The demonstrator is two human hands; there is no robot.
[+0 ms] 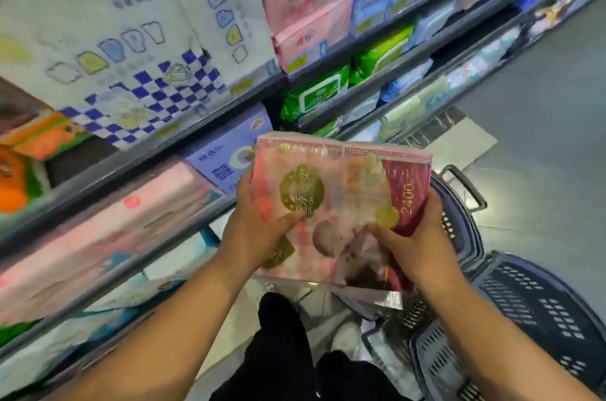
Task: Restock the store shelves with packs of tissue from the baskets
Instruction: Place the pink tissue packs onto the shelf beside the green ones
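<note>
Task thing: a pink and red plastic-wrapped tissue pack [341, 204] with gold round emblems, held in the air in front of the shelves, above the floor and the near baskets.
Facing: its broad printed face is turned up toward the camera.
Ends: the crimped pink seam edge points far, toward the shelves; a loose clear plastic flap hangs at the near edge, toward the person.
Long axis: the face looks almost square from here, so I cannot tell it for sure; the "2400" print runs near to far along the right edge.
Left hand [259, 230]: grips the pack's left edge, thumb laid across the printed face, fingers wrapped behind it.
Right hand [410, 236]: grips the right edge near the red panel, thumb on the face, fingers curled round the side.
Shelves: grey metal store shelves [131, 164] run along the left, slanting far to the right.
Stock: white packs with a blue checker pattern [114, 56] on an upper shelf; a long pale pink pack [114, 230] and a lilac box [226, 151] below; green wipe packs [321, 92] farther right.
Baskets: a dark blue slotted plastic basket [524, 302] on the near right, another with a handle [459, 220] just behind the pack.
Floor: grey floor [541, 138] on the right.
</note>
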